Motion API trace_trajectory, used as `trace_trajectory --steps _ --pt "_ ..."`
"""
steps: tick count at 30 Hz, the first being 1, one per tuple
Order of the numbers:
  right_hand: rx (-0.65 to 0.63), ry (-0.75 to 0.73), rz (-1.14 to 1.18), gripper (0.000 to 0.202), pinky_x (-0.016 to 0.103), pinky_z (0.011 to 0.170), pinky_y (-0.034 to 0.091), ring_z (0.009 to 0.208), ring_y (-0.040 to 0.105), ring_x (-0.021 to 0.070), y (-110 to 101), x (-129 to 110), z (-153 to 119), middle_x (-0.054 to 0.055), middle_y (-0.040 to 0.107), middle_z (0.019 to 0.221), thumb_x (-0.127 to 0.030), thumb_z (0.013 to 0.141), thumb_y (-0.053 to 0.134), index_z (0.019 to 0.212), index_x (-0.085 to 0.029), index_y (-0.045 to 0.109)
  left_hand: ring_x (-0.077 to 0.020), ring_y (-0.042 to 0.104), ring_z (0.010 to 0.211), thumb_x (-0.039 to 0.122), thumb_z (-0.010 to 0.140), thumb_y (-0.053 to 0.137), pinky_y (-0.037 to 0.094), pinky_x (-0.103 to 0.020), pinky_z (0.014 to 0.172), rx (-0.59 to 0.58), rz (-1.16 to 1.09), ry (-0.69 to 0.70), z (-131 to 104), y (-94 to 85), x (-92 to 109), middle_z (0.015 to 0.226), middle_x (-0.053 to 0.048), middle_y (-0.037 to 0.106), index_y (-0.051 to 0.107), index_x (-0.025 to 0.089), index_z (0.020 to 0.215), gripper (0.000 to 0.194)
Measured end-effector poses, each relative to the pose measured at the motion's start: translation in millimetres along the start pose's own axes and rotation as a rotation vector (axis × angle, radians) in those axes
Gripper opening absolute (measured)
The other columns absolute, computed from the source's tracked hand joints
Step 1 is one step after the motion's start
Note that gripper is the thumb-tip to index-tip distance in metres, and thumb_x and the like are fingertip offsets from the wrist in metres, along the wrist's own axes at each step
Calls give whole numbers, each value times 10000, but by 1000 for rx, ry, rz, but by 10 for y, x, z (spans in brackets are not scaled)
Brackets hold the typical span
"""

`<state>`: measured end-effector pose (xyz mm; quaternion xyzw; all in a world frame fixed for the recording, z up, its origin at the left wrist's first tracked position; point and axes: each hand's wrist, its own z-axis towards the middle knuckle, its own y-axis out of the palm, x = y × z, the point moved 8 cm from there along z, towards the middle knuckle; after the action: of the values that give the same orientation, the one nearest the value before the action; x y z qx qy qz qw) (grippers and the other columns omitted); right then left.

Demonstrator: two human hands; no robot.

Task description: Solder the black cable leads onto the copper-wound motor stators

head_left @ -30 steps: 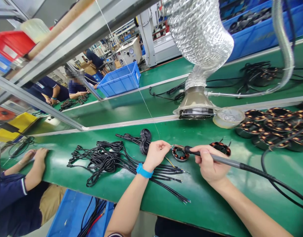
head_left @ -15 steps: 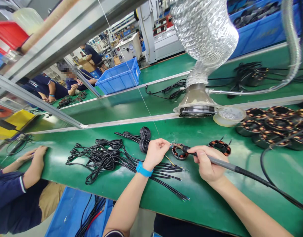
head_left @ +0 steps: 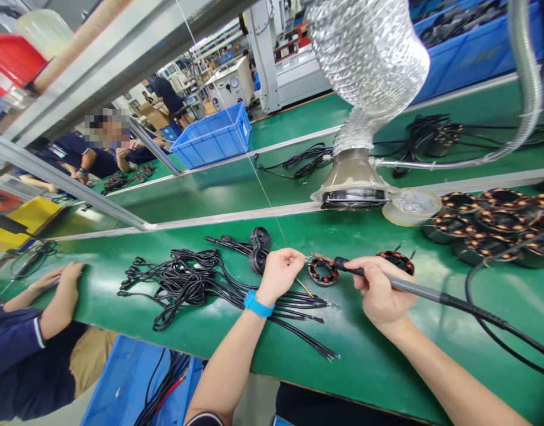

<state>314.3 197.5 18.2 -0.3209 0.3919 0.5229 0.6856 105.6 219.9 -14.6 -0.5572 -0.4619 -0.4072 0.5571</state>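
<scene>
My left hand (head_left: pixel 280 271), a blue band at its wrist, pinches the end of a thin wire, its fingertips just left of a round copper-wound coil (head_left: pixel 323 270). My right hand (head_left: pixel 385 290) is closed around the grey and black handle of a soldering iron (head_left: pixel 409 287), whose tip lies over the coil's upper edge. A second coil (head_left: pixel 396 261) sits partly behind my right hand. Black cables (head_left: pixel 187 281) lie bundled on the green table (head_left: pixel 387 378) to the left, their stripped ends under and right of my left wrist.
A fume hood (head_left: pixel 354 180) on a foil duct hangs behind the coils. Stacked coils (head_left: pixel 498 225) stand at the right beside a round tub (head_left: pixel 411 207). A person's hands (head_left: pixel 61 278) rest at the left table edge. Below is a blue bin (head_left: pixel 116 378).
My right hand and the iron have shifted slightly right, drawing the tip back from my left fingertips. My left hand has stayed nearly still.
</scene>
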Motion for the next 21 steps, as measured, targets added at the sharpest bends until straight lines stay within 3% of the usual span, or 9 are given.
trace_trajectory --steps 15,18,21 --pt "-31 -101 -49 298 281 488 412 449 509 122 24 -71 -22 -22 528 523 -289 989 484 819 -207 715 -116 514 604 309 803 640 386 -229 579 -1 23 2 5 -3 1 665 -37 650 717 110 750 219" --pt "-57 -124 -82 241 262 547 460 502 563 111 77 -91 -8 -27 585 600 -242 995 483 924 -217 712 -118 523 606 304 803 639 393 -227 581 -16 15 -5 15 3 -18 674 -41 658 714 109 763 213" --pt "-174 -186 -99 194 258 666 511 652 633 119 239 -138 32 -4 652 784 -191 985 506 1074 -221 676 -124 544 624 294 800 639 419 -230 610 -47 -14 -22 19 10 -29 690 -46 664 702 109 766 199"
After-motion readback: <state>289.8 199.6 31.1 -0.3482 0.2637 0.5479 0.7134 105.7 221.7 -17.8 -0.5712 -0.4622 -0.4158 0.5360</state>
